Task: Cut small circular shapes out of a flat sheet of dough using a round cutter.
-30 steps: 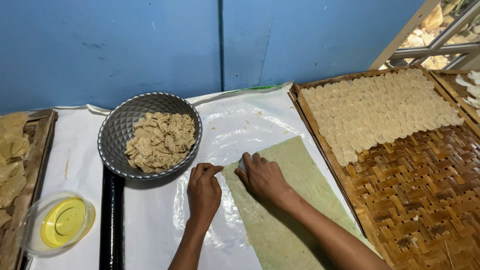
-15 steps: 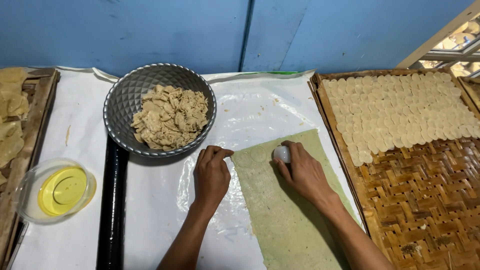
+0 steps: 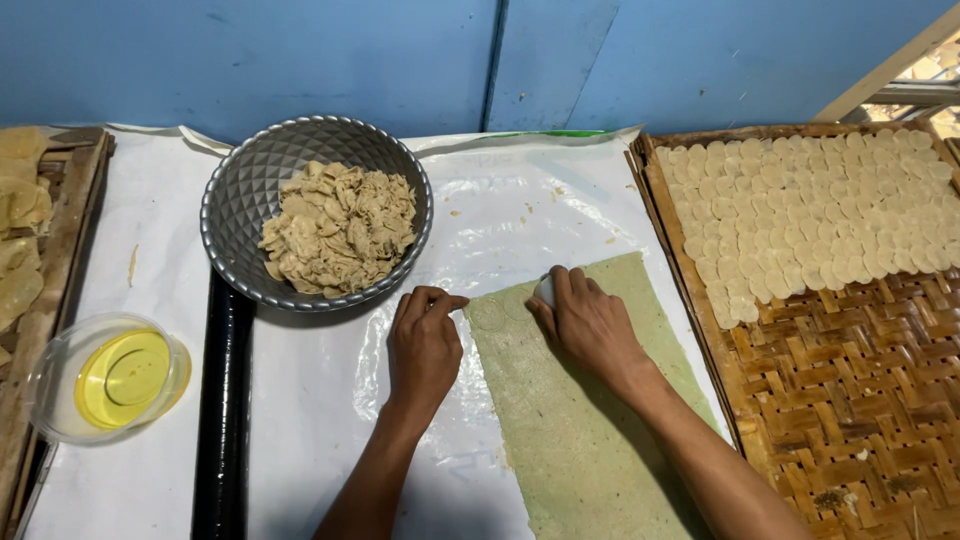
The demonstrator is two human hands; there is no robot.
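Note:
A long greenish sheet of rolled dough [image 3: 585,430] lies on the white plastic-covered table [image 3: 320,410]. My right hand [image 3: 590,325] presses a small white round cutter [image 3: 545,290] into the sheet near its far left corner. My left hand [image 3: 425,345] rests on the plastic beside the sheet, its fingertips touching the sheet's left corner. Faint round cut marks show in the dough by that corner.
A grey metal bowl [image 3: 250,190] holds dough scraps behind my left hand. A black rolling pin [image 3: 222,420] and a clear bowl of yellow oil [image 3: 110,375] lie at left. A woven bamboo tray [image 3: 860,400] at right carries several round dough discs [image 3: 810,215].
My right hand, with the white cutter in it, has moved left along the sheet's far edge toward the left corner. My left hand has stayed at the corner.

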